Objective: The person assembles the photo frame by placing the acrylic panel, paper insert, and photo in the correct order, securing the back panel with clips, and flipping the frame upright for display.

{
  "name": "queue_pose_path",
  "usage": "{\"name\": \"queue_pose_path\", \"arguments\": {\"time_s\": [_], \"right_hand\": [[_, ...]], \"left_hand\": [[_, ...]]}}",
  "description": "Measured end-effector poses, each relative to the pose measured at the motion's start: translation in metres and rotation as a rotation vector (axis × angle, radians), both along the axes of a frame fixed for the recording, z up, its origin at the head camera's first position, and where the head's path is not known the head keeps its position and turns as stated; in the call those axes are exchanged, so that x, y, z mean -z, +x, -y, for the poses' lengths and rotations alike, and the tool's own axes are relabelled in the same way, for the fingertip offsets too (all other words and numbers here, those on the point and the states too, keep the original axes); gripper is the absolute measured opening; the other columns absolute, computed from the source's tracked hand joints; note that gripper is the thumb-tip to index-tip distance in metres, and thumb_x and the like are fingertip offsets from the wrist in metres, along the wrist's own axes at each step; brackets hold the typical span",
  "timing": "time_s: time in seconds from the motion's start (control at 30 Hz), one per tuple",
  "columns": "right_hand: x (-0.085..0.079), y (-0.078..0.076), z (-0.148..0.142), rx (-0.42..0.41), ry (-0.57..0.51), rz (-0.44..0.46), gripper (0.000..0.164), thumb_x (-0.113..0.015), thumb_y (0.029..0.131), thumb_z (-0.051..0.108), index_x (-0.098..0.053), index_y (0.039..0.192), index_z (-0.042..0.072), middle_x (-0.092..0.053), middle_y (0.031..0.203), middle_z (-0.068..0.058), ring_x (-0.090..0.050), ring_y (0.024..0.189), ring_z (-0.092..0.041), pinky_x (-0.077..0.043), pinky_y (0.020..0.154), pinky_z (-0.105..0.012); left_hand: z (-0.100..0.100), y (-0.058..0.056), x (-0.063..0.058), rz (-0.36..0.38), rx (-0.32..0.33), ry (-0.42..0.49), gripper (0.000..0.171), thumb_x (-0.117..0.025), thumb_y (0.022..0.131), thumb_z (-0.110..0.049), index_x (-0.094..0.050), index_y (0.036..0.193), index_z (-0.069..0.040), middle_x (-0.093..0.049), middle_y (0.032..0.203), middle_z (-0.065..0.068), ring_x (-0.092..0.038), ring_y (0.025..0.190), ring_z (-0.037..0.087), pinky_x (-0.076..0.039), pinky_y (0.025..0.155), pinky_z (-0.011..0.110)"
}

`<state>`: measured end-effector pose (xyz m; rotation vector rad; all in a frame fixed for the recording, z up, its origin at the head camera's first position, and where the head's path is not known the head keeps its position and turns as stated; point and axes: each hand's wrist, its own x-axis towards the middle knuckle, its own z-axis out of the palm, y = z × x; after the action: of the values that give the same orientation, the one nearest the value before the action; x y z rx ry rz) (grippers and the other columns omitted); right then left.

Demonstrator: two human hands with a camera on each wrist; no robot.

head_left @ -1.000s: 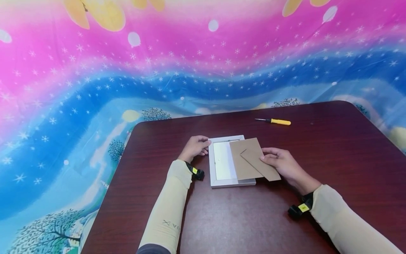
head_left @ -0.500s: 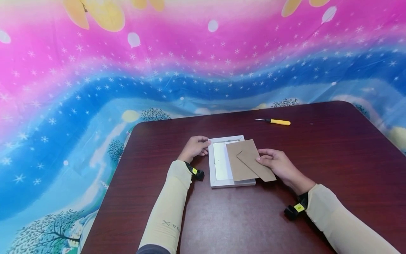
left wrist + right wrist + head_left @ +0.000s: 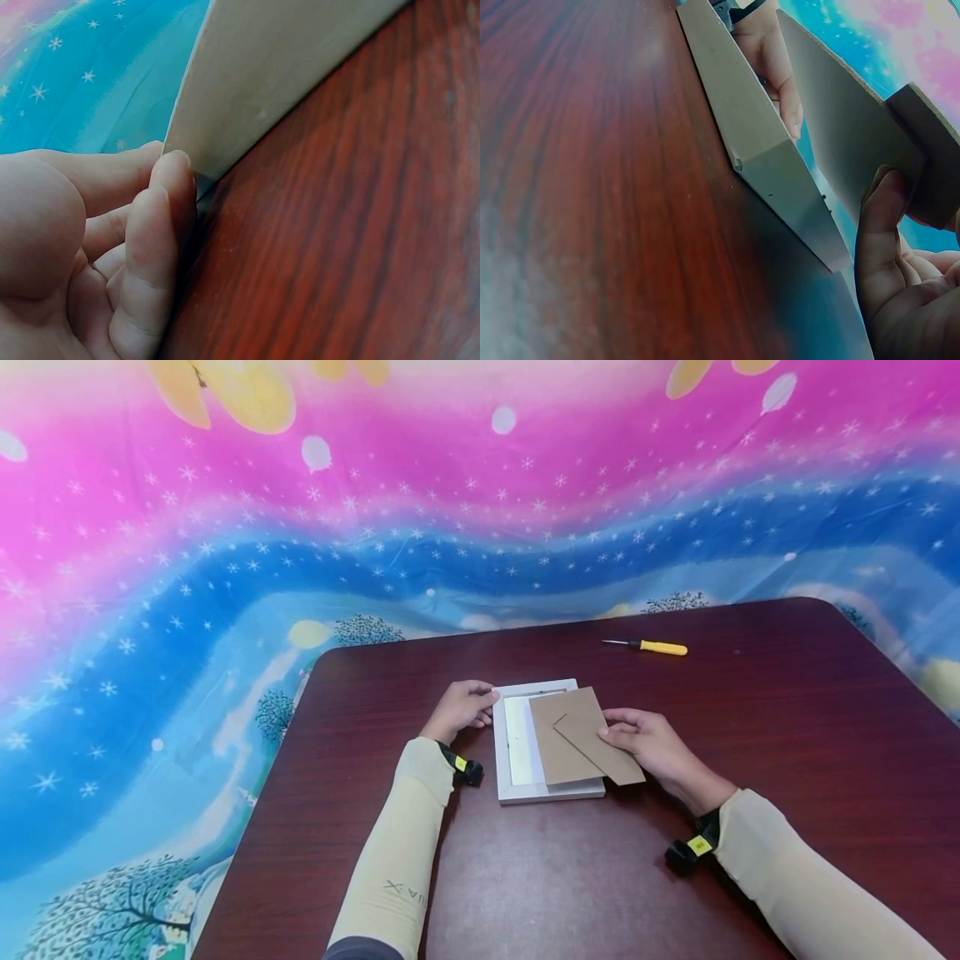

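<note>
A white picture frame lies on the table with its inside facing up. My left hand grips its upper left corner. In the left wrist view, the thumb and curled fingers meet at that frame corner. Over the right part of the frame, my right hand holds a brown backing board by its right edge, slightly tilted. A stand leg on the board sticks out past its lower right side. From the right wrist, the backing board appears raised apart from the frame.
A screwdriver with a yellow handle lies toward the back of the dark wooden table. Behind the table hangs a colourful cloth with snowflakes.
My right hand has carried the backing board left, so it covers more of the frame. The left hand and the frame have stayed put.
</note>
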<state>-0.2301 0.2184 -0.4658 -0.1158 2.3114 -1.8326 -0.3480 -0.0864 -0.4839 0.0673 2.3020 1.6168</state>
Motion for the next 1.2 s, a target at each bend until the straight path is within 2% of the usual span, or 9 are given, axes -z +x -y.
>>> {"name": "queue_pose_path", "arguments": {"time_s": [0.53,0.93,1.2], "right_hand": [[0.000,-0.005,0.012,-0.012,-0.045,0.021,0.055,-0.063,0.096,0.014,-0.041,0.139,-0.012,-0.067,0.103,-0.019,-0.068,0.080,-0.017,-0.056,0.067,-0.030],[0.005,-0.012,0.022,-0.018,-0.051,0.035,0.054,-0.064,0.095,0.013,-0.042,0.138,-0.012,-0.069,0.099,-0.019,-0.069,0.077,-0.019,-0.057,0.066,-0.031],[0.004,-0.013,0.026,-0.007,-0.037,0.028,0.055,-0.065,0.094,0.014,-0.043,0.137,-0.013,-0.065,0.111,-0.026,-0.068,0.082,-0.015,-0.056,0.069,-0.029]], "left_hand": [[-0.001,0.002,-0.001,-0.009,-0.012,-0.020,0.032,-0.065,0.096,-0.025,-0.063,0.121,-0.005,-0.064,0.087,0.014,-0.064,0.066,0.019,-0.056,0.060,0.030],[0.000,0.001,-0.001,-0.004,-0.004,0.010,0.033,-0.064,0.097,-0.024,-0.062,0.123,-0.004,-0.063,0.087,0.014,-0.064,0.066,0.020,-0.056,0.060,0.030],[0.000,0.002,-0.001,-0.006,-0.011,0.007,0.031,-0.064,0.097,-0.025,-0.063,0.120,-0.005,-0.063,0.086,0.013,-0.063,0.066,0.020,-0.056,0.060,0.030]]}}
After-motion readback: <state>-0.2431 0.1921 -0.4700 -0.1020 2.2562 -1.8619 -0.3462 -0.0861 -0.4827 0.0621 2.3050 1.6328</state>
